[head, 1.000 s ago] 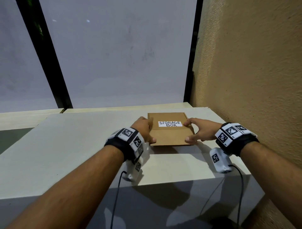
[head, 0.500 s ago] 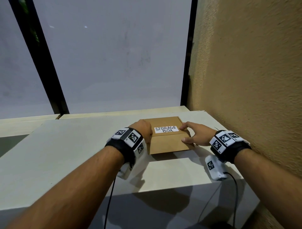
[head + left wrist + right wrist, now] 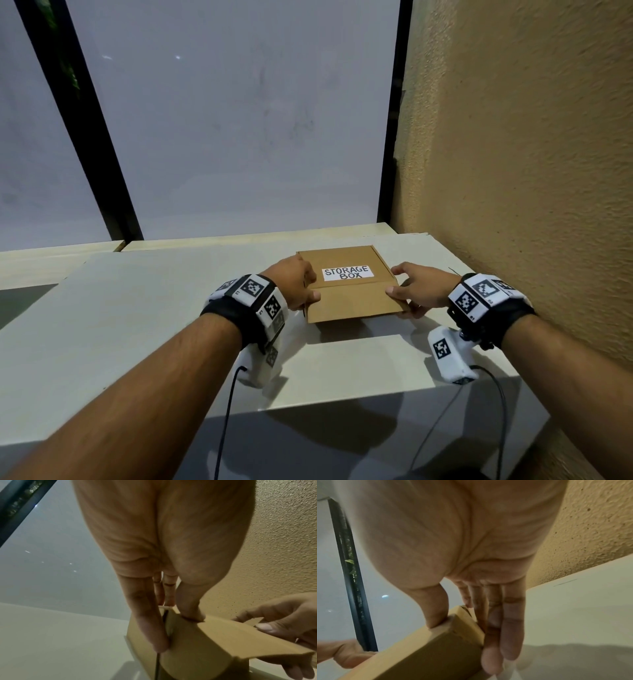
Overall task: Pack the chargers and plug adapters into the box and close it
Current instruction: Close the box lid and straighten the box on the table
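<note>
1. Hidden: the box (image 3: 349, 284) is closed with its lid flat, so any contents are out of sight. No charger or adapter shows in any view.
2. Hidden: in the head view the left hand (image 3: 294, 282) covers the box's left edge, and its fingers are behind the hand. The right wrist view cuts off the box's lower part.
3. Count: one box, cardboard, with one white label (image 3: 347, 273) reading "STORAGE BOX".
4. Location: the box lies on the table (image 3: 137, 325), at its far right part, near the wall (image 3: 531, 154).
5. Left hand grip: thumb (image 3: 190, 609) on the lid near the left edge, fingers (image 3: 147, 622) down the left side wall. The hand holds the box between them.
6. Right hand (image 3: 419, 289) grip: thumb (image 3: 435, 609) on the top edge, fingers (image 3: 501, 635) extended down the right side wall. The hand holds the box.
7. Count: two hands, each wrist with one marker-tagged band and one white camera unit with a cable.
</note>
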A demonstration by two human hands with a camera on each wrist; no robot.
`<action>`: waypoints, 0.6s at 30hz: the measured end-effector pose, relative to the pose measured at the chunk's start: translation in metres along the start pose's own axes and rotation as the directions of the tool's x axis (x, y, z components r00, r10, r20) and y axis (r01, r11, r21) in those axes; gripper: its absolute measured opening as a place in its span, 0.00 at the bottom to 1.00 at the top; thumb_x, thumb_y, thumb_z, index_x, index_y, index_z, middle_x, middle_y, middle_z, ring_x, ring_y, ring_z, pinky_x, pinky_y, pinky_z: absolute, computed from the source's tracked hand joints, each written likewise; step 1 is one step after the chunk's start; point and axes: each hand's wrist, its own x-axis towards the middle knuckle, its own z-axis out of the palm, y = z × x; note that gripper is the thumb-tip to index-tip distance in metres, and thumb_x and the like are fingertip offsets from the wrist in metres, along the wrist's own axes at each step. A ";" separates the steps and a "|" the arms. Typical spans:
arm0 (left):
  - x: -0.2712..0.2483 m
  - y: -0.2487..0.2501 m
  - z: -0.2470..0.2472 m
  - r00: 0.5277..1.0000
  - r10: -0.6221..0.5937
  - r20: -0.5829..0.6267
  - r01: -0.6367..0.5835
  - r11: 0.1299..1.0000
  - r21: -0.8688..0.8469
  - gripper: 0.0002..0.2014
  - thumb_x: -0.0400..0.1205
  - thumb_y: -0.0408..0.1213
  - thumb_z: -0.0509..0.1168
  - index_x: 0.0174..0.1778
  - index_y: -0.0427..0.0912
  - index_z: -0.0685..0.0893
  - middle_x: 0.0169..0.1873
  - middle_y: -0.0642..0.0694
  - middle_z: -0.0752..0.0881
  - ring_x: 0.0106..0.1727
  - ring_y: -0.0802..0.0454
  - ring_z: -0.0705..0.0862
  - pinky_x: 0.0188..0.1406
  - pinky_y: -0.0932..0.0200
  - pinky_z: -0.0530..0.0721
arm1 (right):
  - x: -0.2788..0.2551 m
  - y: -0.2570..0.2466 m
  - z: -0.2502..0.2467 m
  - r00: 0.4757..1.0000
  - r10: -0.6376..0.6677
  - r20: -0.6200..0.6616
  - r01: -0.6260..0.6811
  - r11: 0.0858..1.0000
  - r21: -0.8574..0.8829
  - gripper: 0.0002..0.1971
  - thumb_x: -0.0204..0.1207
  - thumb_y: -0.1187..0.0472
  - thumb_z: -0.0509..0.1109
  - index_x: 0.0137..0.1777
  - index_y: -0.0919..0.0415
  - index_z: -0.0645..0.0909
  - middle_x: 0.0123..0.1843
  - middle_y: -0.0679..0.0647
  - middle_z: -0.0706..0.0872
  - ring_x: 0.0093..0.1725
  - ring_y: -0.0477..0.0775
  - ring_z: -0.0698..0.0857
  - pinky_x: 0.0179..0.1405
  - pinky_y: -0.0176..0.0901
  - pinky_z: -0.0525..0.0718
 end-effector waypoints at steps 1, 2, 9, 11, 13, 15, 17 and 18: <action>0.000 -0.001 0.000 1.000 0.001 0.000 -0.001 1.000 -0.009 0.23 0.79 0.45 0.70 0.69 0.41 0.79 0.65 0.45 0.77 0.56 0.46 0.85 0.59 0.50 0.85 | 0.000 0.000 0.001 1.000 -0.001 0.001 0.001 1.000 0.019 0.30 0.82 0.56 0.66 0.80 0.57 0.57 0.45 0.60 0.86 0.40 0.61 0.89 0.56 0.65 0.87; 0.000 -0.002 -0.001 1.000 0.007 -0.001 -0.007 1.000 -0.009 0.24 0.79 0.45 0.71 0.69 0.41 0.79 0.65 0.45 0.77 0.56 0.46 0.86 0.59 0.51 0.85 | -0.001 0.001 0.001 1.000 -0.006 -0.002 0.006 1.000 0.025 0.30 0.82 0.56 0.65 0.80 0.57 0.58 0.44 0.60 0.85 0.40 0.61 0.88 0.56 0.64 0.87; 0.003 -0.004 0.000 0.999 0.025 0.036 -0.027 0.999 0.041 0.27 0.79 0.46 0.70 0.72 0.40 0.75 0.70 0.42 0.72 0.61 0.43 0.83 0.64 0.50 0.82 | -0.002 -0.001 -0.002 1.000 0.005 0.010 -0.005 0.999 0.042 0.28 0.83 0.56 0.64 0.80 0.57 0.59 0.43 0.62 0.87 0.34 0.58 0.89 0.52 0.58 0.90; 0.003 -0.005 0.000 0.998 0.029 0.054 -0.033 0.997 0.074 0.28 0.79 0.47 0.70 0.74 0.41 0.73 0.72 0.43 0.70 0.65 0.44 0.80 0.68 0.51 0.78 | -0.001 -0.002 -0.002 1.000 0.005 0.009 -0.005 0.999 0.037 0.28 0.83 0.57 0.65 0.80 0.57 0.59 0.42 0.62 0.88 0.34 0.58 0.89 0.50 0.56 0.90; 0.004 -0.007 0.000 0.997 0.031 0.069 -0.038 0.995 0.094 0.32 0.77 0.47 0.72 0.76 0.43 0.71 0.73 0.45 0.69 0.70 0.45 0.76 0.71 0.52 0.74 | 0.000 -0.001 -0.002 1.000 0.001 0.002 -0.001 1.000 0.021 0.29 0.83 0.56 0.65 0.80 0.57 0.59 0.44 0.63 0.88 0.36 0.59 0.89 0.51 0.57 0.90; 0.004 -0.010 0.001 0.997 0.029 0.078 -0.035 0.996 0.084 0.35 0.75 0.47 0.75 0.76 0.44 0.70 0.73 0.46 0.69 0.71 0.45 0.75 0.72 0.52 0.73 | 0.000 0.000 -0.001 1.000 -0.005 0.000 0.005 1.000 0.016 0.30 0.82 0.56 0.67 0.80 0.57 0.59 0.46 0.64 0.88 0.36 0.59 0.89 0.51 0.57 0.90; 0.005 -0.013 0.003 0.998 0.036 0.053 -0.040 0.996 0.078 0.35 0.73 0.47 0.76 0.74 0.45 0.72 0.71 0.47 0.70 0.69 0.46 0.76 0.70 0.53 0.73 | -0.001 0.002 -0.001 1.000 -0.013 0.007 0.012 1.000 0.015 0.30 0.81 0.57 0.67 0.80 0.58 0.60 0.48 0.65 0.88 0.35 0.57 0.89 0.51 0.56 0.90; 0.005 -0.014 0.003 0.999 0.042 0.035 -0.044 0.996 0.081 0.35 0.72 0.48 0.77 0.73 0.46 0.73 0.70 0.48 0.71 0.68 0.46 0.76 0.68 0.54 0.74 | -0.002 0.002 0.000 1.000 -0.019 0.008 0.019 1.000 0.002 0.30 0.81 0.58 0.68 0.79 0.59 0.60 0.49 0.64 0.88 0.35 0.56 0.89 0.51 0.54 0.90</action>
